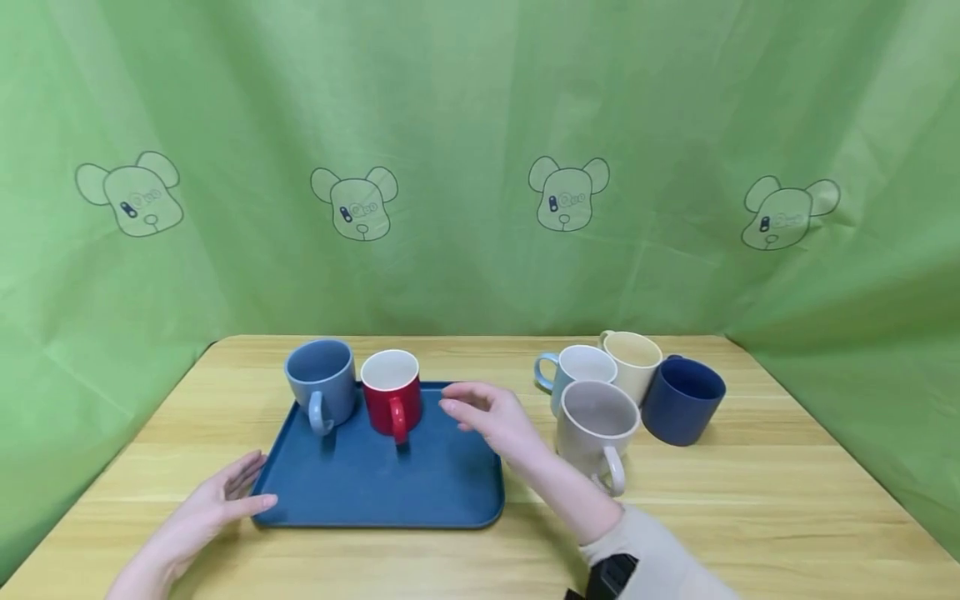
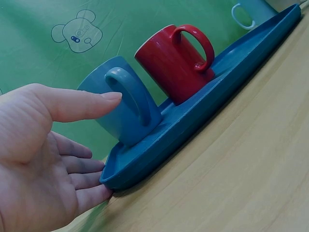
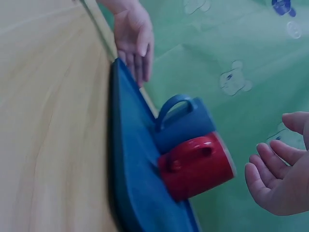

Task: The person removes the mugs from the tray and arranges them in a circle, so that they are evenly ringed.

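Observation:
A dark blue rectangular tray [image 1: 375,492] lies on the table. Upright toward its back left stand a blue mug [image 1: 330,387] and, just right of it, a red mug [image 1: 386,408] with a white inside; both handles point toward the front. My left hand [image 1: 206,508] is at the tray's left edge, fingers extended and thumb apart; in the left wrist view its fingertips [image 2: 104,193] meet the tray's corner. Over the tray's right side hovers my right hand [image 1: 495,421], its fingers loosely bent with nothing between them, a short way right of the red mug.
Right of the tray, several mugs stand close together: a light blue one [image 1: 558,392], a cream one [image 1: 637,379], a navy one [image 1: 678,412] and a large greyish one [image 1: 592,442] beside my right forearm. A green curtain [image 1: 480,283] hangs behind the wooden table [image 1: 750,500].

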`<state>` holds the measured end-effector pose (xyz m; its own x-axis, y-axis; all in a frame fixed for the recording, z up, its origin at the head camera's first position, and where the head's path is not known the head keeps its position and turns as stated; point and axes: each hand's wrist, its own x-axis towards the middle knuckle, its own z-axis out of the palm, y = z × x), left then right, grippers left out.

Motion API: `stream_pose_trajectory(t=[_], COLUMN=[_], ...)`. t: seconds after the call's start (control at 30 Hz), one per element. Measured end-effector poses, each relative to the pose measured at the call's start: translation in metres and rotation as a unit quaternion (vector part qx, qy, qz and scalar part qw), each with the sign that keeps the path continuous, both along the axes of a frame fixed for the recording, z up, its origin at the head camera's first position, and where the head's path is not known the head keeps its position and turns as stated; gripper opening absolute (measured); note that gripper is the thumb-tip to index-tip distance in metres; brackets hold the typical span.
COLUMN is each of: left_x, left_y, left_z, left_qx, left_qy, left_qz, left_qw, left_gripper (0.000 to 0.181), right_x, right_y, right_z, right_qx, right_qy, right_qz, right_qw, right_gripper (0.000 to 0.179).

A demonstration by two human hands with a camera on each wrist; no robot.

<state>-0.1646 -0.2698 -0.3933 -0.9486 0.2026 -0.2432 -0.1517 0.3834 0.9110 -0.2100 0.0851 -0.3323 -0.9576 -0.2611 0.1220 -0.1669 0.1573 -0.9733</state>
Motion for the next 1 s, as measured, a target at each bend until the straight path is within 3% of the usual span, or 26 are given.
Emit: stream_pose_trajectory(t=[0.23, 0.47, 1.0], left_x=[0.0, 0.0, -0.002], left_y=[0.0, 0.0, 0.001], left_z=[-0.002, -0.001, -0.003], left_qx=[0.01, 0.016, 0.029], left_qy=[0.018, 0.011, 0.019], left_qz=[0.002, 0.003, 0.001], left_qw=[0.9998, 0.9998, 0.9994], left_gripper=[0.087, 0.088, 0.088], right_x=[-0.02, -0.027, -0.033], right_y=[-0.026, -0.045, -0.066], right_z=[-0.024, -0.042, -0.054], right_qx=[0.016, 0.064, -0.001], right_qy=[-0.033, -0.048, -0.102], right_qz=[0.016, 0.017, 0.03], right_qw=[0.9992, 0.9967, 0.9943], right_gripper=[0.034, 0.036, 0.026])
